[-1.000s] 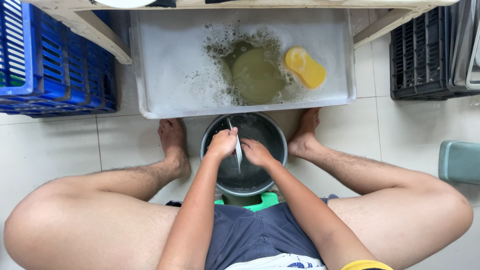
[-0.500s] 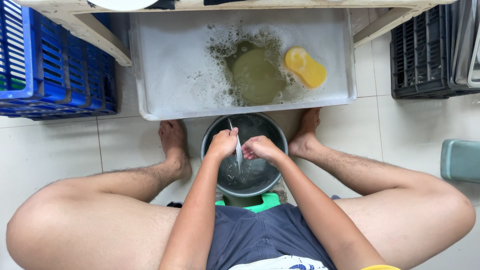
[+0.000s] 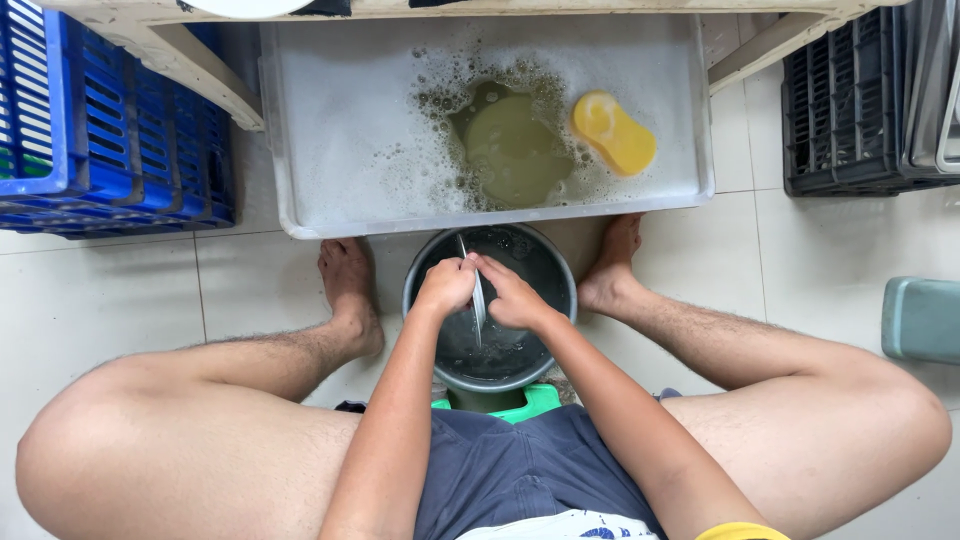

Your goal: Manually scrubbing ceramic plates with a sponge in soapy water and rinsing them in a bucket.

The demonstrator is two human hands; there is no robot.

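Note:
I sit on a low green stool (image 3: 530,400) over a round metal basin (image 3: 548,270) of dark water on the floor between my feet. My left hand (image 3: 446,285) and my right hand (image 3: 513,295) meet over the basin. Both grip a thin metal plate or lid (image 3: 478,295), held on edge between them above the water. Which kind of dish it is I cannot tell.
A large white tray (image 3: 340,120) with soapy, greenish water and a yellow sponge (image 3: 613,131) lies just beyond the basin. A blue crate (image 3: 100,130) stands at left, a black crate (image 3: 860,110) at right, and a grey-green box (image 3: 922,320) at the right edge.
My hands have shifted slightly around the metal piece over the basin. Nothing else has moved.

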